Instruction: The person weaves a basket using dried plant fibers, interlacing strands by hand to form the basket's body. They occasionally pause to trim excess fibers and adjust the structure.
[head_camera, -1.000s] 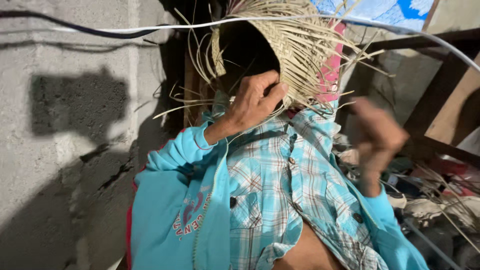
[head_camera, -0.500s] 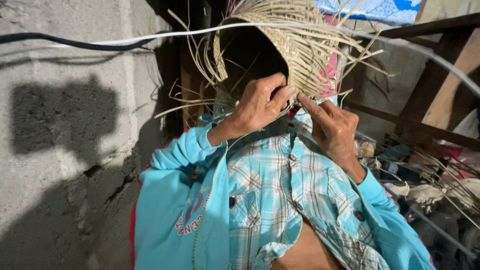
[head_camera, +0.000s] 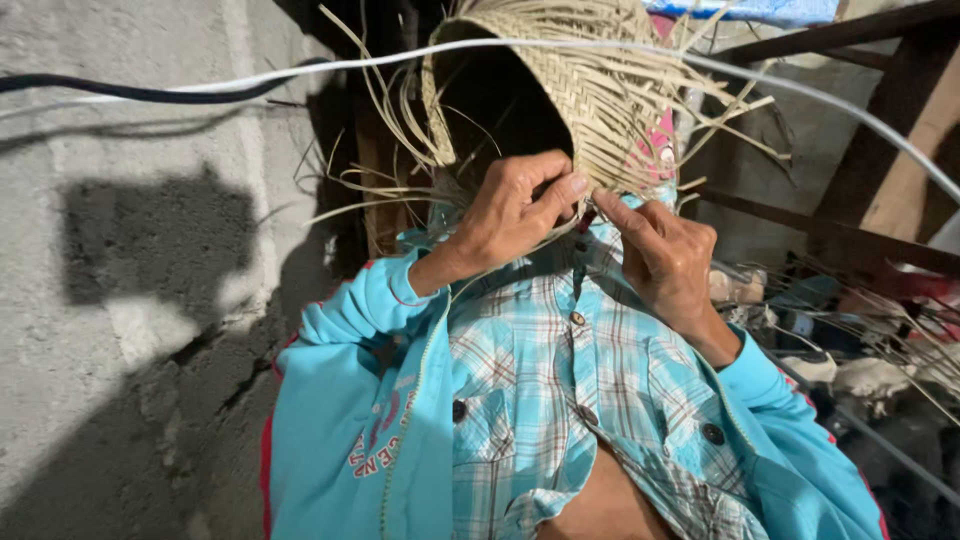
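Fingers (head_camera: 548, 190) of the left hand (head_camera: 510, 215) curl around the lower rim of a half-woven straw basket (head_camera: 590, 90), gripping it. Just beside them, the right hand (head_camera: 665, 255) pinches a loose straw strip (head_camera: 598, 212) at the same rim. Below the fingers lies a checked shirt (head_camera: 570, 390); beyond them, a white cable (head_camera: 300, 72) crosses a grey concrete wall (head_camera: 120, 300).

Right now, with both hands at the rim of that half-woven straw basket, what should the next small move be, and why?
Probably tuck the strip pinched by the right hand under the neighbouring strand at the rim. The woven basket is unfinished: loose straw ends stick out around its opening. The left hand already grips the rim beside that spot, bracing it, and both hands' fingertips meet there.
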